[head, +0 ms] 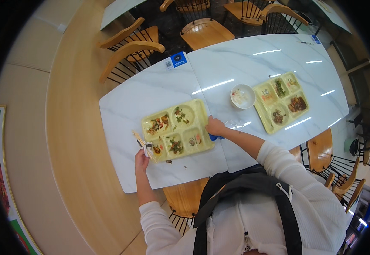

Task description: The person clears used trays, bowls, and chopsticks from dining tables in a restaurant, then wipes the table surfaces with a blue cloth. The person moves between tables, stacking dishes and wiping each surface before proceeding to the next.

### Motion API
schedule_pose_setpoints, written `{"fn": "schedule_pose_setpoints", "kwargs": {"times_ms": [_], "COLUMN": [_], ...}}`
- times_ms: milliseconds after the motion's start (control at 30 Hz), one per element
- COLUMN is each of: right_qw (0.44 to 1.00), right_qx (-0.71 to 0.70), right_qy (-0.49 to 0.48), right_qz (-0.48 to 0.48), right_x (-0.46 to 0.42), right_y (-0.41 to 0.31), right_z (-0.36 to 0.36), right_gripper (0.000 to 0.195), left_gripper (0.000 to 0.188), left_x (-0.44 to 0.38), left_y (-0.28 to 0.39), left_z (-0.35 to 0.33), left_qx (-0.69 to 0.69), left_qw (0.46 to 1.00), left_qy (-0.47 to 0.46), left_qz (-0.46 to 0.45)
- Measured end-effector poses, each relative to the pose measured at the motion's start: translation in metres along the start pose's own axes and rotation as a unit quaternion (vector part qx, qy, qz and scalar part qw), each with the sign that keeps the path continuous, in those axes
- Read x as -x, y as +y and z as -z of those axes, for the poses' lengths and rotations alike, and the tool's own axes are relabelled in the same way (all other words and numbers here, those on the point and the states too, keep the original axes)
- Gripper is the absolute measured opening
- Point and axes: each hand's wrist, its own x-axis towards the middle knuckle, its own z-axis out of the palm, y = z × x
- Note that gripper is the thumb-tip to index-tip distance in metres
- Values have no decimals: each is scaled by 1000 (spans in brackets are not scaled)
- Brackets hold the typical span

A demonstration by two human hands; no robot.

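Observation:
My left hand [142, 161] grips wooden chopsticks [137, 135] together with a crumpled white tissue [147, 149] and a small dark piece, at the near-left corner of a yellow compartment tray [169, 135]. Scraps of cooked vegetables and sauce lie in several of the tray's hollows. At the tray's right edge, my right hand [215, 126] is closed on a blue cloth [214, 137], mostly hidden under the fingers. Whether that hand also touches the tray rim, I cannot tell. Food crumbs [169, 161] dot the white marble-patterned table [124, 111] along the tray's near side.
To the right, a white bowl [242, 96] with leftover rice stands against a second yellow tray [269, 127] of food scraps. A clear, shiny patch [231, 124] lies near my right wrist. A blue printed card [178, 59] sits at the far edge. Wooden chairs [208, 32] surround the table.

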Motion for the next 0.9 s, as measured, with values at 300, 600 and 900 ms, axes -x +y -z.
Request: {"fn": "schedule_pose_setpoints", "kwargs": {"times_ms": [300,600,900], "right_qw": [1000,997,970], "right_qx": [2,-38,-76], "right_qy": [19,65,225], "right_qz": [-16,-5,52], "right_x": [31,128,225], "right_y": [-4,22,218], "right_z": [5,107,283], "right_gripper": [24,29,39], "left_gripper": [30,35,45], "left_x": [29,122,111], "left_y": [32,94,9], "left_z": [-8,-113,-375], "left_qx": [-135,-196,-247], "left_qw": [990,972,913], "left_qy": [-34,-120,-325], "left_qz": [-2,-41,-9]}}
